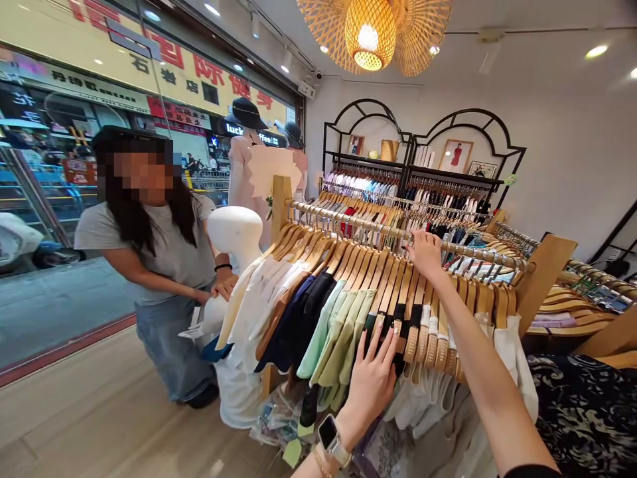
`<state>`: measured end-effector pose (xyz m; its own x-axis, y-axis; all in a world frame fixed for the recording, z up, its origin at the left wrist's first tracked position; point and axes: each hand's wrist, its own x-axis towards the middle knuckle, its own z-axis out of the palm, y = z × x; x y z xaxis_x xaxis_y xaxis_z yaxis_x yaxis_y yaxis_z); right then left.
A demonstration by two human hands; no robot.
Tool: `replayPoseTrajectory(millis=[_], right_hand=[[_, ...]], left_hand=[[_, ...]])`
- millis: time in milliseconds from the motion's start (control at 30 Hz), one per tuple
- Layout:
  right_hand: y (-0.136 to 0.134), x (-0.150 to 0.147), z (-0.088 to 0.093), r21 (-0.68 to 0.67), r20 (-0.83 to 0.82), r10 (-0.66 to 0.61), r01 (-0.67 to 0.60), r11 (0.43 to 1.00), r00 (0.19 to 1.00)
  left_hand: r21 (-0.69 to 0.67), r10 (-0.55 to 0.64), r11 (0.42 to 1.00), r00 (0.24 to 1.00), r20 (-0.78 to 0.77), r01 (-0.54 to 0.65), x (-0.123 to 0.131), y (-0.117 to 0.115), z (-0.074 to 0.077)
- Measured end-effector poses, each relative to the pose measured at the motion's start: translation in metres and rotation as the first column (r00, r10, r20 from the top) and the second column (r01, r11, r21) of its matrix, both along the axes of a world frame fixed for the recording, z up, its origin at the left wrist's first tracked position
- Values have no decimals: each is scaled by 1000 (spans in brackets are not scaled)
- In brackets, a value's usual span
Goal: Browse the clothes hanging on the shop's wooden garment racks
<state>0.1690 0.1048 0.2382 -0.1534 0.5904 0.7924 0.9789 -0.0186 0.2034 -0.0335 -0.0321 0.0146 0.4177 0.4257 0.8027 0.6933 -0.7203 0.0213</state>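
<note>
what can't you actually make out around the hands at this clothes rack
Head view: right hand fingertips, curled out of sight among the hangers; its grip is unclear.
Head view: which garment the left hand touches, lost among packed clothes.
Head view: the green tag, too small to read.

1. Yellow fascia (114,40), across the street, seen through the shop window: large red Chinese characters, "国际" legible among them. Smaller black characters beneath, "石" and "店" readable.
2. Lit sign (233,129), below the fascia: white Latin letters "luck" and, further right, "ffee". The middle is hidden by a mannequin (243,166).
3. Beige strip (74,81), left of window: dark Chinese characters, too blurred to read.
4. Red banner (179,114): pale print, illegible.
5. Red board (79,171), street level: white characters, illegible.
</note>
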Motion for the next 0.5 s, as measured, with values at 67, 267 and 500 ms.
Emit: replayPoseTrajectory(millis=[67,267,500], right_hand=[[1,1,-1,12,1,16,-16,1000,1000],[3,2,-2,5,-9,28,-28,1000,1000],[3,2,-2,-17,-7,0,0,1000,1000]], left_hand=[[5,7,1000,1000,-1,-7,0,0,-2],[-49,21,999,999,-36,-23,0,-1,-8],[-63,35,997,998,-49,-38,0,-5,-9]])
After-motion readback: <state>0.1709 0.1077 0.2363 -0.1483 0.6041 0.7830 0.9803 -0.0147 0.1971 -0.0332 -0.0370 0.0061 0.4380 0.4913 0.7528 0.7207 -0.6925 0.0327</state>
